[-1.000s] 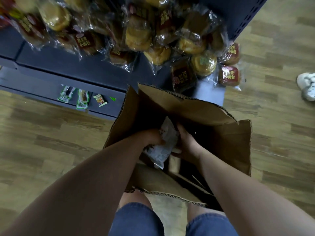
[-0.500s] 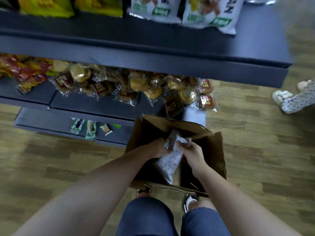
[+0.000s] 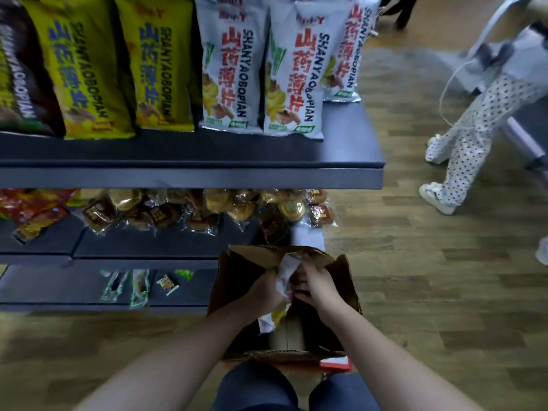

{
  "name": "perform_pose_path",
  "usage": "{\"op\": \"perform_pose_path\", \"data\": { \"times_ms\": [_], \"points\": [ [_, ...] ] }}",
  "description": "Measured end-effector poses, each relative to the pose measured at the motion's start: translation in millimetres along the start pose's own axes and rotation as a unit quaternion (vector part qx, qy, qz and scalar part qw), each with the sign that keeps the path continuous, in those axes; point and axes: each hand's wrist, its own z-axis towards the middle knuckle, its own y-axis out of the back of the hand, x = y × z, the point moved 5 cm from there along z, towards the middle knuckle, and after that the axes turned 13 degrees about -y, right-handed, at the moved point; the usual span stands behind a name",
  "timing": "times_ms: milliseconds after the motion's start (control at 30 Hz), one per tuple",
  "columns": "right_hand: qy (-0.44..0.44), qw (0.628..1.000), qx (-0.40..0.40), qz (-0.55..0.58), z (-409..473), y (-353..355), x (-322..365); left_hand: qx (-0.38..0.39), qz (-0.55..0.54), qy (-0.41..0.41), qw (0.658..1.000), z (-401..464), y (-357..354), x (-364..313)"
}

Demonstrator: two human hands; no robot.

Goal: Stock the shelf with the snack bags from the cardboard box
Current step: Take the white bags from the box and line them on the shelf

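An open cardboard box (image 3: pixel 237 271) stands on the floor in front of my legs. Over its opening my left hand (image 3: pixel 265 287) and my right hand (image 3: pixel 315 284) both grip one white snack bag (image 3: pixel 286 272), which hangs upright between them with its lower end still inside the box. Straight ahead is the dark shelf (image 3: pixel 189 173). On its upper board stand white snack bags (image 3: pixel 292 75) at the right and yellow snack bags (image 3: pixel 86 69) at the left.
The lower board holds clear-wrapped pastries (image 3: pixel 243 209) and red packets (image 3: pixel 32 212). Small green sachets (image 3: pixel 139 286) lie on the bottom board. A person in dotted trousers (image 3: pixel 477 126) stands on the wooden floor at the right.
The view has tilted up from the box to the upper board. Both hands have lifted the white bag higher out of the box.
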Motion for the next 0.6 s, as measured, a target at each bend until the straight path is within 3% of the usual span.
{"op": "perform_pose_path", "data": {
  "times_ms": [100,200,333,500,600],
  "points": [
    [0.041,0.999,-0.016,-0.010,-12.6,3.9,10.1,-0.004,-0.091,0.023,0.996,-10.3,22.1,-16.0],
    [0.087,0.995,-0.019,-0.036,-22.8,8.7,13.0,0.017,-0.247,0.035,0.968,-24.8,36.8,-26.8],
    [0.067,0.991,0.042,-0.109,-37.8,5.3,8.8,0.026,-0.388,0.024,0.921,-33.0,47.4,-43.4],
    [0.082,0.972,0.158,-0.156,-63.0,-3.3,14.2,0.041,-0.413,-0.001,0.910,-42.6,62.2,-74.8],
    [0.133,0.967,0.152,-0.154,-79.8,-0.1,27.6,0.064,-0.404,-0.019,0.912,-51.2,71.6,-91.0]
  ]
}}
